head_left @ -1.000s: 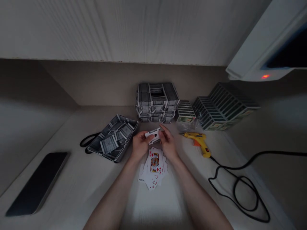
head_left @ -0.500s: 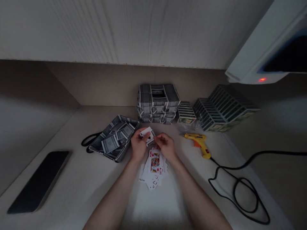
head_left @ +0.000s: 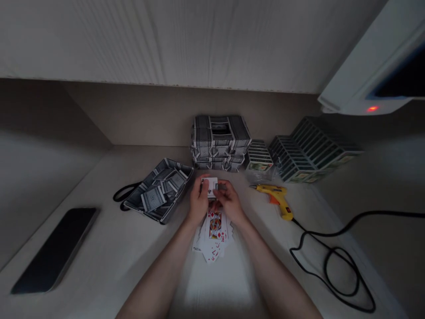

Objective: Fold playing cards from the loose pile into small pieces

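Note:
Between both hands I hold a playing card (head_left: 210,186) with its white face toward me; whether others lie behind it I cannot tell. My left hand (head_left: 198,201) is closed on its left side, thumb on the face. My right hand (head_left: 229,201) pinches its lower right side. Just below, face-up cards (head_left: 215,241) lie in a loose pile on the table, a king of diamonds (head_left: 215,226) on top. Left of my hands, an open box made of folded cards (head_left: 162,217) holds several patterned cards (head_left: 154,199).
A card-built box with an opening (head_left: 221,137) stands against the back wall. Striped stacks (head_left: 299,155) sit to its right. A yellow glue gun (head_left: 274,195) trails a black cable (head_left: 335,252) on the right. A dark phone (head_left: 55,250) lies at left, scissors handles (head_left: 126,192) beside the open box.
The held card has turned from tilted to nearly upright and shifted slightly right. My left hand moved right, closer to the right hand. The pile stays as it was.

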`<state>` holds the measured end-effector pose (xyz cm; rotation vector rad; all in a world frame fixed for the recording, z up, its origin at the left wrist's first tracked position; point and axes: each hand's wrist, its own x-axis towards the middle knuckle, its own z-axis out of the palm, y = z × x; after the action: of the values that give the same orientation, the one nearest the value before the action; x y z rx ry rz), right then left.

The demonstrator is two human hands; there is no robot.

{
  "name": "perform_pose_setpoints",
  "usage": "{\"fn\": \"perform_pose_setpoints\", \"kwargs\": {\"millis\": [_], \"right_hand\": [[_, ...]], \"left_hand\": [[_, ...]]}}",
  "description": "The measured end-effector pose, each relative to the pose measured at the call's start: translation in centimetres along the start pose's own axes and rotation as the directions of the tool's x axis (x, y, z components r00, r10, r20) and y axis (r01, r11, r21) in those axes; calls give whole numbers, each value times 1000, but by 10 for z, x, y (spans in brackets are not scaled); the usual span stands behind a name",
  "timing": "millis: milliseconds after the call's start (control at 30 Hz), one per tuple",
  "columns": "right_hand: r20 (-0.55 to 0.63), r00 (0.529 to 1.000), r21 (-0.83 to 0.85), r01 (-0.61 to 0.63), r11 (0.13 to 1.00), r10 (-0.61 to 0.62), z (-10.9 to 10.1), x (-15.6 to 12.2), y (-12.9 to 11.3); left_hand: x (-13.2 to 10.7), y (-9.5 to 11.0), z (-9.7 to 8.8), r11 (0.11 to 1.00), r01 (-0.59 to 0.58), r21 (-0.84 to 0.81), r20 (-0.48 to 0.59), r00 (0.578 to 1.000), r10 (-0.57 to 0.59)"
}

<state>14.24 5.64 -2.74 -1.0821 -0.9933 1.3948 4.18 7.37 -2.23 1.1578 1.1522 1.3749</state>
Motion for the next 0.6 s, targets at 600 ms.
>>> {"fn": "perform_pose_setpoints", "kwargs": {"millis": [600], "right_hand": [[-2, 1000, 64, -30, 997, 30, 1, -1, -4]], "left_hand": [[-3, -3, 2, 992, 75, -104, -98, 992, -85]]}}
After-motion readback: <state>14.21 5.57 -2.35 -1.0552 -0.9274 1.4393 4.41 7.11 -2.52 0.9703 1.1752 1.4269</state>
